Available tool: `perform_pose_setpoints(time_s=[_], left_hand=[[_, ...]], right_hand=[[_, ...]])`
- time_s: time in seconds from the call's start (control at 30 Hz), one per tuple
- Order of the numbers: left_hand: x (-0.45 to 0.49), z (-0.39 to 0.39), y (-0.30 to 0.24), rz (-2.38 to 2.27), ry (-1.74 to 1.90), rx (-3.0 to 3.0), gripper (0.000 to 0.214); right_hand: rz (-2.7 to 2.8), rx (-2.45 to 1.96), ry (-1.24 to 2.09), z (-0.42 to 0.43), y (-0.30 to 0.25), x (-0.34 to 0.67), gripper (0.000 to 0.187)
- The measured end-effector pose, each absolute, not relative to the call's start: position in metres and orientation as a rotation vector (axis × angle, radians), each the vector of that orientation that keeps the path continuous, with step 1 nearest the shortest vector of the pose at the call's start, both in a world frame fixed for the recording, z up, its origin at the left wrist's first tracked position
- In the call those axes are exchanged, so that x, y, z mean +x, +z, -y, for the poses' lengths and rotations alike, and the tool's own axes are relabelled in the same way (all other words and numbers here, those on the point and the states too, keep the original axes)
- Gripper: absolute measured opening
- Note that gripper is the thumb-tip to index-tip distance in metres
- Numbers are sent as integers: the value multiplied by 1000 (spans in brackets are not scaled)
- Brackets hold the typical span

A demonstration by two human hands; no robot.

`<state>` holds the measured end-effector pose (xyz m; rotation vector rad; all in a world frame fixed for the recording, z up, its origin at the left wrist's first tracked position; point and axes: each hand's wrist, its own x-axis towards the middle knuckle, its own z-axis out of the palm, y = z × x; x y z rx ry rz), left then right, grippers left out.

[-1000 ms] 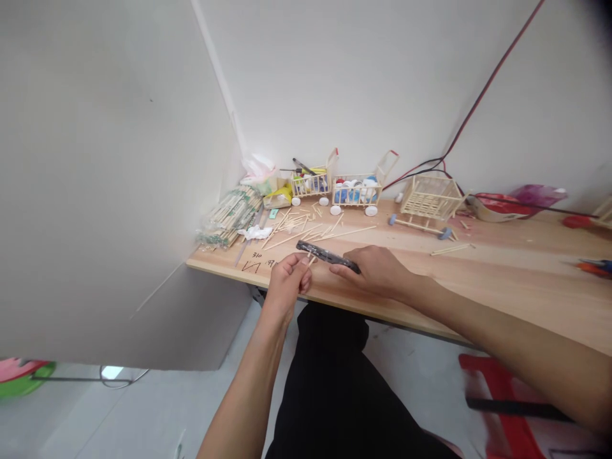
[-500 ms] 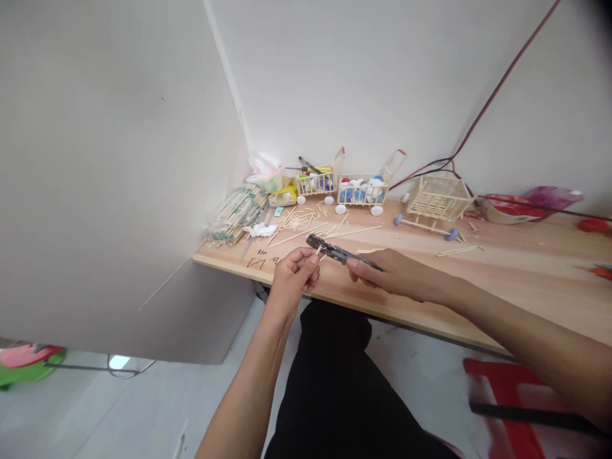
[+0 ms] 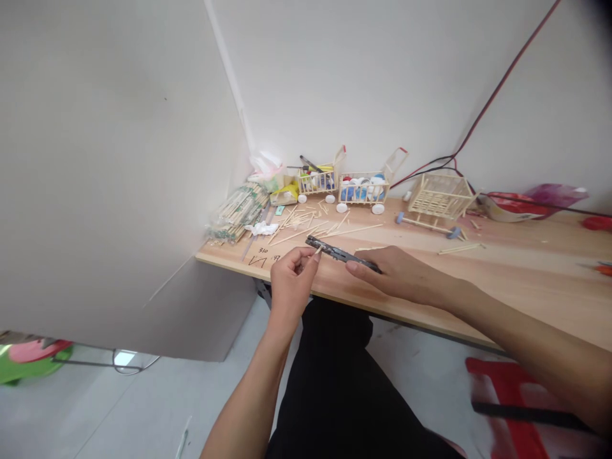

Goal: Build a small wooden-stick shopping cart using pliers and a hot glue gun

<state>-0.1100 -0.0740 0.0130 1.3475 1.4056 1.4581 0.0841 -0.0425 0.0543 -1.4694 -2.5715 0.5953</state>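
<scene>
My right hand (image 3: 387, 271) is closed around the handles of dark metal pliers (image 3: 337, 250), which point left over the front part of the table. Between the thumb and fingertips of my left hand (image 3: 294, 280) is a short wooden stick (image 3: 319, 249). Its upper end meets the plier jaws; the rest is hidden by my fingers. Behind the tool, several loose wooden sticks (image 3: 300, 220) lie scattered on the wooden table (image 3: 421, 296).
Two wheeled stick carts (image 3: 318, 182) filled with small items stand along the wall. To their right is a bare stick cart (image 3: 437, 197) with blue wheels. Bagged sticks (image 3: 239, 210) lie at the left, and a red stool (image 3: 507, 395) stands below the table.
The plier jaws, apart before, now look closed at the stick. My left hand has turned slightly, while the right hand stays nearly in place.
</scene>
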Motion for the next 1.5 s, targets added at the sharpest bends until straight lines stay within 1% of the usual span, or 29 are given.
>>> perform_pose_setpoints(time_s=[0.23,0.6,0.9,1.17,1.27,1.37,1.43,1.5], left_hand=[[-103,81,18,-1524,1458,1438,21],[-95,84,11,-1555,1541,1365,16],[-96,83,9,-1548,1527,1337,21],[-98,77,2,-1453,1557,1249,24],[-98,76,0,-1365,1576,1218,21],[-98,76,-1,-1274,1602,1190,19],[-99,74,-2,-1193,1634,1157,20],[-100,71,-2,-1092,1656,1098,21]], right_hand=[[2529,-1454,585,43,48,85,47],[2471,-1402,526,47,31,81,54],[2526,-1459,328,48,27,76,54],[2585,-1539,127,46,25,70,56],[2560,-1544,109,45,25,69,56],[2505,-1526,228,42,30,72,57],[2441,-1490,476,38,34,75,61],[2324,-1431,824,34,36,79,65]])
